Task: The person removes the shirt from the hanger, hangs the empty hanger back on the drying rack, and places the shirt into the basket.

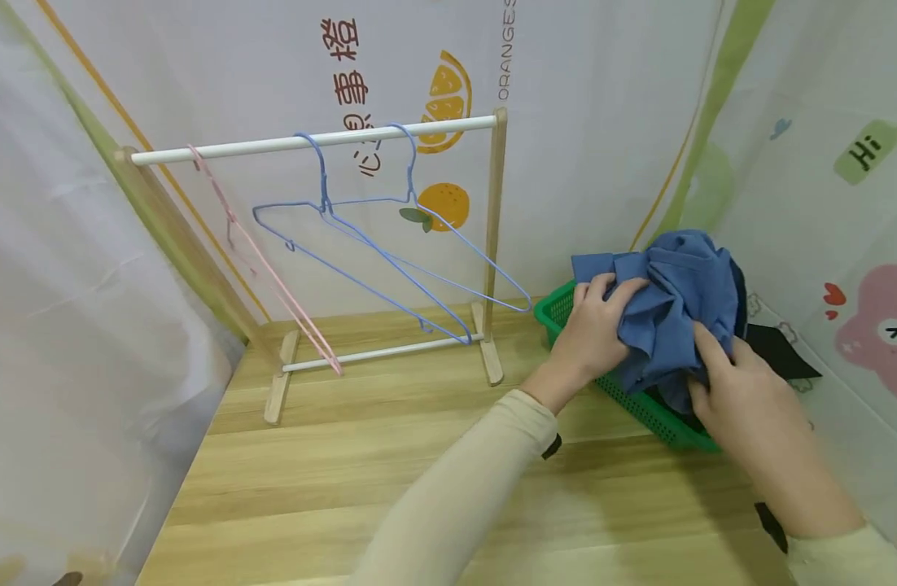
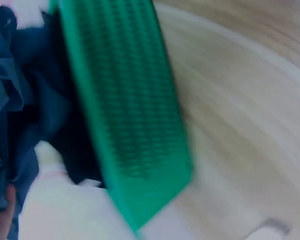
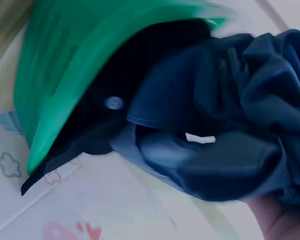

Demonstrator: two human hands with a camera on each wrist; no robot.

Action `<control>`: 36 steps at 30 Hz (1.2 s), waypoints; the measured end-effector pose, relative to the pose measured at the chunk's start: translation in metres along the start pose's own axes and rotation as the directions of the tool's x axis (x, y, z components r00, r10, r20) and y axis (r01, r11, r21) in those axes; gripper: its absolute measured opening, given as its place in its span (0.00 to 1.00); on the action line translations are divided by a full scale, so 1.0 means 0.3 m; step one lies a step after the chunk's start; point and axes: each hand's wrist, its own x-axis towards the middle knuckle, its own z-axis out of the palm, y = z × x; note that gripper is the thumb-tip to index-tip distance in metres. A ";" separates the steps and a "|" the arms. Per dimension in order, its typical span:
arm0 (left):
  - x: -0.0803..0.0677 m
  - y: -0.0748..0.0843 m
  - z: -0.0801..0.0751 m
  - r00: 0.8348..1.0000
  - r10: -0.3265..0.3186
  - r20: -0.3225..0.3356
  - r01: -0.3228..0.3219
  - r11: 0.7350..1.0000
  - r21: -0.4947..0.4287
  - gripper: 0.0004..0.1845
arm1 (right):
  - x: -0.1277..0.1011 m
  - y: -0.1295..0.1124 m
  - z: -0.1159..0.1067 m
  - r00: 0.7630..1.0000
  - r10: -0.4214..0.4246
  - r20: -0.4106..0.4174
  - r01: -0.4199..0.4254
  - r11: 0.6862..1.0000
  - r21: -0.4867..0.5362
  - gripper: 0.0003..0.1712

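Observation:
A crumpled blue garment (image 1: pixel 686 285) is bunched up over the green basket (image 1: pixel 642 409). My left hand (image 1: pixel 589 334) grips its near left side, fingers curled over the folds. On the right, my right hand (image 1: pixel 749 395) pinches the lower right folds between thumb and fingers. Dark cloth (image 3: pixel 140 60) lies in the basket beneath, and a small button (image 3: pixel 114 103) shows there in the right wrist view. A black cloth corner (image 1: pixel 784 352) hangs over the basket's right side. In the left wrist view the basket wall (image 2: pixel 135 100) is blurred.
A wooden rack with a white bar (image 1: pixel 258 146) stands at the back left of the wooden table (image 1: pixel 331 488). From it hang a pink hanger (image 1: pixel 273 281) and two blue hangers (image 1: pixel 378 252). Printed curtains (image 1: pixel 588 98) enclose the back and sides.

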 end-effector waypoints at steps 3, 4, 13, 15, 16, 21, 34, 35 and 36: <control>0.046 -0.095 0.062 0.994 -0.071 0.088 0.077 0.995 -0.064 0.43 | 0.069 0.036 0.072 0.966 0.030 0.256 -0.024 0.999 -0.025 0.44; 0.050 -0.125 0.080 0.987 -0.094 0.128 0.103 0.992 -0.069 0.44 | 0.090 0.046 0.090 0.939 0.029 0.344 -0.020 0.999 -0.029 0.43; 0.037 -0.201 0.158 0.919 -0.163 0.358 0.056 0.955 0.291 0.33 | 0.178 0.109 0.194 0.725 -0.041 0.687 0.061 0.998 -0.005 0.36; 0.038 -0.187 0.170 0.899 -0.199 0.391 0.038 0.923 0.382 0.29 | 0.177 0.115 0.215 0.683 -0.056 0.728 0.074 0.997 0.007 0.34; 0.039 -0.181 0.175 0.887 -0.218 0.407 0.036 0.911 0.411 0.27 | 0.176 0.117 0.226 0.658 -0.065 0.750 0.077 0.997 0.019 0.33; 0.031 -0.191 0.196 0.850 -0.268 0.454 0.051 0.899 0.435 0.27 | 0.168 0.120 0.270 0.559 -0.117 0.821 0.110 0.992 0.066 0.33; -0.062 -0.276 0.100 0.912 -0.135 0.388 0.037 0.968 0.249 0.35 | 0.167 0.128 0.217 0.525 -0.014 0.851 -0.014 1.000 0.026 0.52; -0.074 -0.280 0.089 0.913 -0.128 0.387 0.034 0.970 0.239 0.36 | 0.165 0.124 0.202 0.529 0.011 0.849 -0.025 1.000 0.002 0.54; -0.088 -0.286 0.078 0.915 -0.121 0.385 0.030 0.972 0.234 0.36 | 0.164 0.118 0.187 0.534 0.034 0.845 -0.030 0.999 -0.021 0.55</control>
